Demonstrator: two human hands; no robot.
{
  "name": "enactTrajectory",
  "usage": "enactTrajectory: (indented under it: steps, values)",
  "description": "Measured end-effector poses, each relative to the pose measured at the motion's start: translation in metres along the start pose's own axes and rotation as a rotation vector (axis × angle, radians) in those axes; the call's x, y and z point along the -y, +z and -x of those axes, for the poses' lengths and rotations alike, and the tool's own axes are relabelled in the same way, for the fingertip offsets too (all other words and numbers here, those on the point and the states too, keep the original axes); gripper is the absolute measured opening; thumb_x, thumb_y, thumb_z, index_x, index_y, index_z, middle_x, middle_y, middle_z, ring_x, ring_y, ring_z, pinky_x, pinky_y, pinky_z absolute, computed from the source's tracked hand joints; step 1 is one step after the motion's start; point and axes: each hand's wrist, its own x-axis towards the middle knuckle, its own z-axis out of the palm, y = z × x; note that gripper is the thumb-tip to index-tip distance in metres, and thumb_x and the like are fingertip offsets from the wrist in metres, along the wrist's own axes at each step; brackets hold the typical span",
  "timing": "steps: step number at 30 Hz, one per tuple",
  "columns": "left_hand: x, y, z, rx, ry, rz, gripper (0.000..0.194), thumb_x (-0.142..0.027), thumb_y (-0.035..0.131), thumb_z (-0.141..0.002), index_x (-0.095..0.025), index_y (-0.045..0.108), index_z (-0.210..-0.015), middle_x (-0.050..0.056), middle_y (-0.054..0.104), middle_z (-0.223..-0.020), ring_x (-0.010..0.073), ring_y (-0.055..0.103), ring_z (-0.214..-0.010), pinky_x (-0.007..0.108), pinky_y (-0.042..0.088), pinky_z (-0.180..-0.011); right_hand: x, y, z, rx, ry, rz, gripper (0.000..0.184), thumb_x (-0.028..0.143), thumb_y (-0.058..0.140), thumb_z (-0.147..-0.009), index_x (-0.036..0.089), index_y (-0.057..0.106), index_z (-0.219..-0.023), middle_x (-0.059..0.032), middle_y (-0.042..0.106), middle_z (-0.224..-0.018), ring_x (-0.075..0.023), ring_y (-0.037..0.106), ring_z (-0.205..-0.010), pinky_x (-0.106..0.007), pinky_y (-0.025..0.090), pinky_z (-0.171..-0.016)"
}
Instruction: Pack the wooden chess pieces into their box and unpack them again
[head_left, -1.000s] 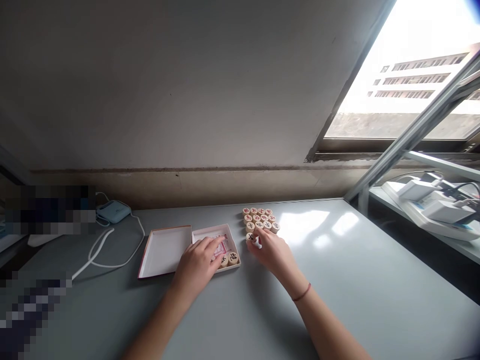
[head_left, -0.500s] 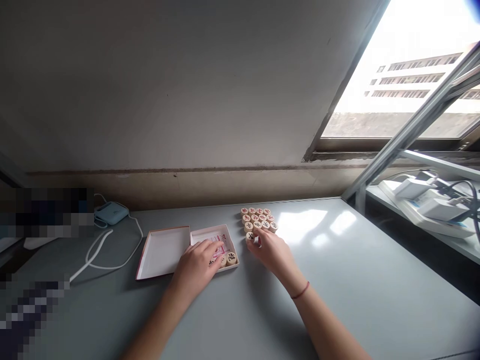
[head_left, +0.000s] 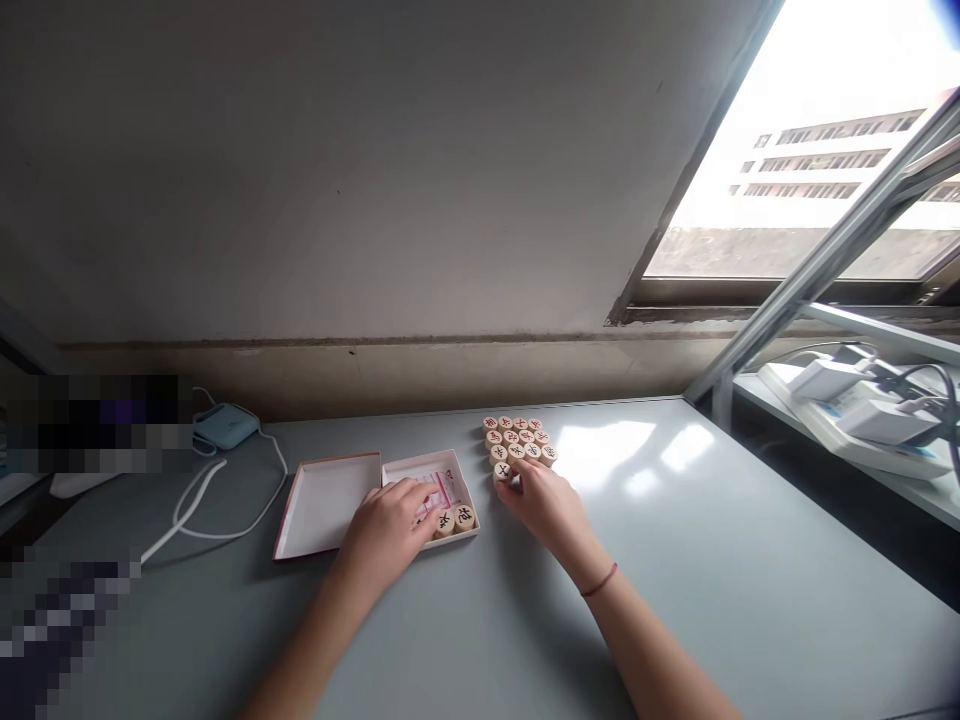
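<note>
The right hand [head_left: 541,497], thumb and fingers nearly closed, is at the round pale wooden piece with a black character [head_left: 502,472]; its fingers cover part of it, so a firm grip cannot be told. That piece lies on the grey tabletop [head_left: 637,600], at the near left of the rows of round wooden pieces [head_left: 511,437]. The left hand [head_left: 390,525], loosely curled, spreads over the shallow white box [head_left: 469,490], hiding its near left corner; whether it holds anything is unclear.
</note>
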Motion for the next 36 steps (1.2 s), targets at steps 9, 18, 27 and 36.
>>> enactTrajectory:
  steps: [9,18,27,36]
  values:
    - [0.005,-0.019,0.0,0.095,-0.104,0.044,0.024,-0.036,0.06,-0.08,-0.025,0.07,-0.099,0.004,0.071,-0.099,0.0227,0.064,-0.088,0.03,0.047,-0.077,0.001,-0.005,0.001,-0.002,0.013,-0.014,0.021,0.038,0.052,-0.089,0.019,0.061,-0.089,-0.0048,0.067,-0.082,-0.0163,0.061,-0.067,-0.024,0.031,-0.053]
    - [0.003,-0.016,0.005,0.22,-0.098,-0.017,0.017,-0.041,0.065,-0.075,-0.024,0.066,-0.073,0.003,0.068,-0.081,0.0267,0.059,-0.092,0.036,0.04,-0.08,0.028,0.006,0.02,0.161,-0.449,-0.234,0.054,0.066,0.052,-0.082,0.021,0.056,-0.112,-0.0026,0.065,-0.079,-0.0145,0.056,-0.058,-0.022,0.029,-0.048]
    - [-0.003,-0.021,0.004,0.28,-0.136,0.024,0.014,-0.032,0.06,-0.076,-0.022,0.051,-0.074,-0.001,0.062,-0.08,0.0212,0.058,-0.083,0.034,0.037,-0.08,0.024,0.011,0.016,0.198,-0.434,-0.183,0.04,0.058,0.058,-0.081,0.021,0.061,-0.095,-0.0021,0.063,-0.076,-0.014,0.054,-0.058,-0.023,0.031,-0.05]
    - [-0.014,-0.022,0.0,0.07,-0.122,0.35,0.014,-0.03,0.063,-0.077,-0.022,0.052,-0.078,-0.002,0.058,-0.087,0.016,0.056,-0.079,0.027,0.044,-0.073,0.034,0.012,0.023,-0.104,-0.635,-0.375,0.024,0.021,0.058,-0.082,0.021,0.058,-0.106,-0.0052,0.061,-0.09,-0.0153,0.057,-0.072,-0.024,0.044,-0.06]
